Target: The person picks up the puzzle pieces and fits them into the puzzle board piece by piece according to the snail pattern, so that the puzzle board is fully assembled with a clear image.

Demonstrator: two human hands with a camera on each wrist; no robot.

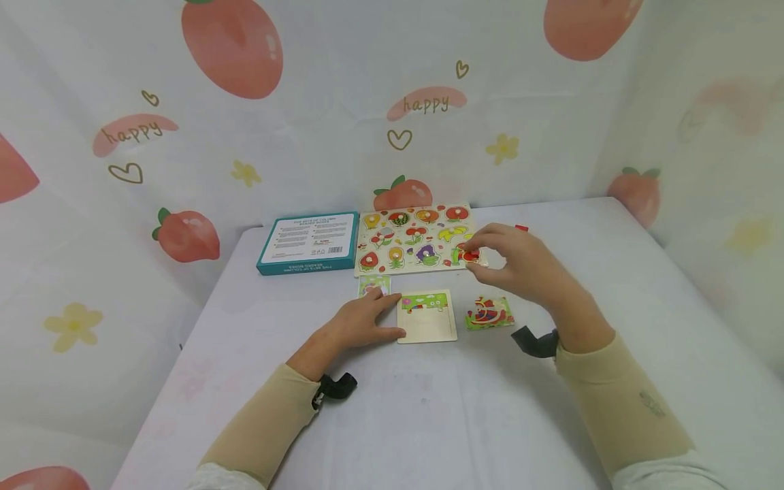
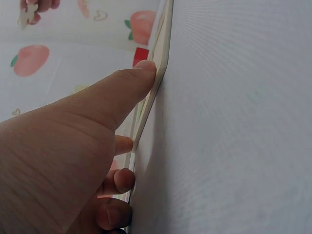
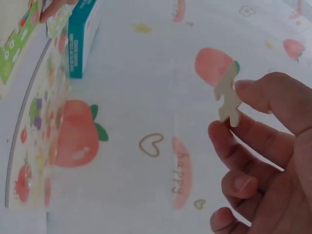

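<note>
My right hand (image 1: 520,262) is raised over the right end of the fruit board, pinching a small jigsaw piece (image 3: 227,97) between thumb and fingers. Its pale, notched wooden back shows in the right wrist view; green and red print shows from the head. My left hand (image 1: 358,320) rests beside a square wooden puzzle tray (image 1: 429,330), thumb and forefinger touching its left edge. A printed green strip with clouds (image 1: 429,301) fills the tray's top; bare wood lies below. To its right is a cluster of printed jigsaw pieces (image 1: 490,314). A small picture card (image 1: 375,282) is partly under my left fingers.
Behind the tray, a fruit knob puzzle board (image 1: 404,245) lies against the patterned backdrop. Left of it sits a teal-edged box (image 1: 309,241) with a white printed face. A small red object (image 1: 521,228) shows behind my right hand. White cloth (image 1: 422,415) covers the table.
</note>
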